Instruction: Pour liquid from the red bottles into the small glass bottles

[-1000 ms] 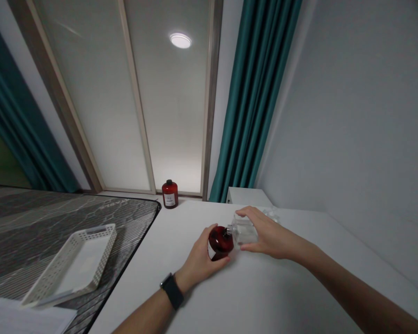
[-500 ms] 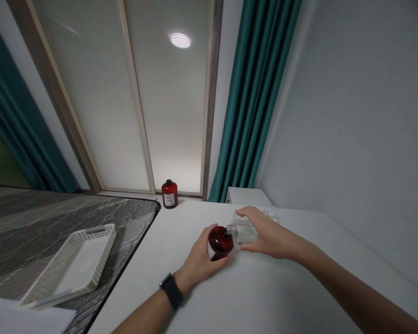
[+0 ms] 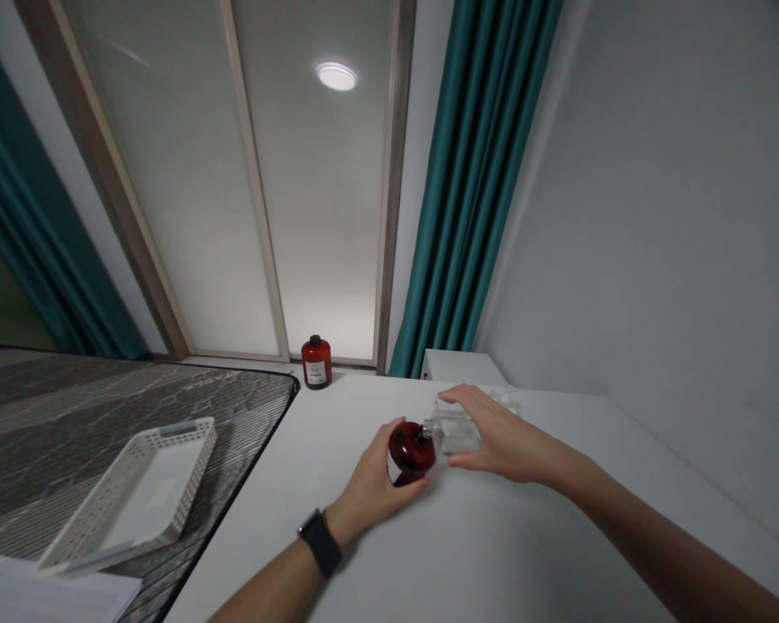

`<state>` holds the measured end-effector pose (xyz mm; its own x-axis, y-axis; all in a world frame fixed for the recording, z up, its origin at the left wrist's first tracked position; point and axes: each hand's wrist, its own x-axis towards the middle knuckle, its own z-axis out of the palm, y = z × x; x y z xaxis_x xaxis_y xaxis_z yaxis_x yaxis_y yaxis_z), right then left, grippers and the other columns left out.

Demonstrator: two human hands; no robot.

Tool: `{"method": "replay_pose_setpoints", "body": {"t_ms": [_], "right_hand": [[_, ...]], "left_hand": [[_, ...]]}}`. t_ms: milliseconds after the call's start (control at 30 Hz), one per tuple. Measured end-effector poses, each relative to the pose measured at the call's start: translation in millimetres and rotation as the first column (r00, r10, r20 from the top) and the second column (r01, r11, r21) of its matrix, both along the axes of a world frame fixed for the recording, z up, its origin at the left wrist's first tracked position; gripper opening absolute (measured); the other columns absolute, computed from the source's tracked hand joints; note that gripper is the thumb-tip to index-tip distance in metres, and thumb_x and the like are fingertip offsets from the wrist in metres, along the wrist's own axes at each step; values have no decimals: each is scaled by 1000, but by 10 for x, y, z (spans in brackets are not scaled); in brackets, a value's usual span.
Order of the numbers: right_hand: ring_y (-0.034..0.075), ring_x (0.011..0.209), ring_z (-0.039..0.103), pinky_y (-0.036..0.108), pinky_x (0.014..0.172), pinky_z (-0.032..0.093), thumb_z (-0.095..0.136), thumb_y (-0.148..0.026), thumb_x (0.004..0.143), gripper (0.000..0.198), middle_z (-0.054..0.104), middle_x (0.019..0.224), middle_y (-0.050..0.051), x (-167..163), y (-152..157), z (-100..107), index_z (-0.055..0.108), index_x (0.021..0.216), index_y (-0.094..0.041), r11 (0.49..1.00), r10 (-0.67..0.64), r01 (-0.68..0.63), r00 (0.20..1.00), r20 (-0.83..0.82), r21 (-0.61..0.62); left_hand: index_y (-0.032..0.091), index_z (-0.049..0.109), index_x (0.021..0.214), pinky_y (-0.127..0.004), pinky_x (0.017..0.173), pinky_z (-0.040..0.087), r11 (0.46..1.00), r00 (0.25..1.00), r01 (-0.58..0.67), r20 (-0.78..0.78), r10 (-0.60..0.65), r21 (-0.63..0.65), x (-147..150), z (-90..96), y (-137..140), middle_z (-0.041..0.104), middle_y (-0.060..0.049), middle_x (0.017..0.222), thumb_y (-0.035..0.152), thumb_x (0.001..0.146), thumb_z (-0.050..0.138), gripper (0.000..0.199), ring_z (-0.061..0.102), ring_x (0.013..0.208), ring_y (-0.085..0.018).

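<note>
My left hand [image 3: 380,480] is closed round a dark red bottle [image 3: 411,452] with a white label, over the white table [image 3: 486,536]. My right hand [image 3: 493,437] grips a clear glass bottle [image 3: 455,432], tipped on its side with its neck pointing left. That neck meets the mouth of the red bottle. Whether liquid passes between them is too small to make out. Another red bottle [image 3: 316,362] with a black cap and white label stands upright at the table's far left corner.
A white perforated basket [image 3: 191,497] lies on the grey patterned surface [image 3: 234,407] to the left, with white paper [image 3: 52,593] in front of it. Some clear, crumpled-looking material [image 3: 506,400] lies behind my right hand. Teal curtains [image 3: 473,190] hang beyond the table.
</note>
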<state>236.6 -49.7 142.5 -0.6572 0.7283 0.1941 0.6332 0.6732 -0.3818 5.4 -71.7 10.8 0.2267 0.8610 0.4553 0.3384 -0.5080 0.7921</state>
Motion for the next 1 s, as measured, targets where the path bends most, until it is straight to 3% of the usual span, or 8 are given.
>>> {"method": "replay_pose_setpoints", "body": {"t_ms": [1000], "right_hand": [[32,131,52,54,111,43,82,-32,75,74,55,136,13,10,7,-3,46,139,-25,999,29,-29,1000,-10,19]], "left_hand": [[19,39,142,-52,116,38,1000,1000,-2,-6,2,1,4,8,-8,53,-14,142,21,72,79,80,52,132,-32]]}}
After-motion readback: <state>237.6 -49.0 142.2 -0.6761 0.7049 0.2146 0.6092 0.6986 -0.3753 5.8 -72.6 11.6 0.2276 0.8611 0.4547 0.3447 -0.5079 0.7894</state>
